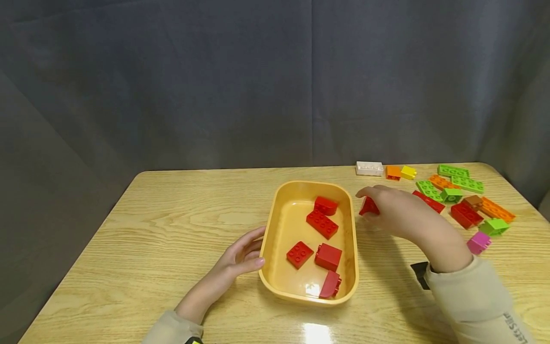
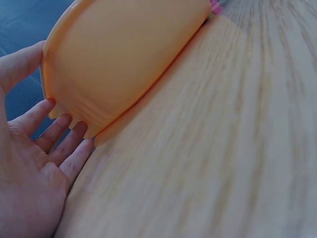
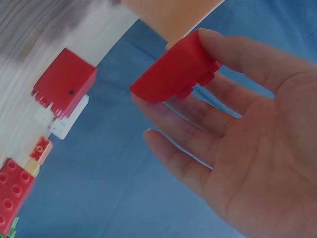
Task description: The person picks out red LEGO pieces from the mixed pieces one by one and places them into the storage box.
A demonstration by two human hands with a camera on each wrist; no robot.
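Note:
A yellow-orange plastic tray (image 1: 275, 229) stands mid-table with several red toy bricks lying loose in it, among them a studded block (image 1: 322, 224) and a cube-like brick (image 1: 328, 257). My left hand (image 1: 240, 255) rests against the tray's left side, its fairly straight fingers and thumb touching the outer wall (image 2: 124, 54). Just right of the tray, my right hand (image 1: 397, 210) pinches a red toy brick (image 3: 176, 69) with a curved side between thumb and fingers. Another red brick (image 3: 64, 82) sits on the table near that hand in the right wrist view.
Loose bricks lie at the table's right: a white one (image 1: 369, 168), a yellow one (image 1: 408, 172), a pink one (image 1: 479, 242), and several red, green and orange ones, including a long orange brick (image 1: 497, 209). A dark curtain (image 1: 215, 86) hangs behind the table.

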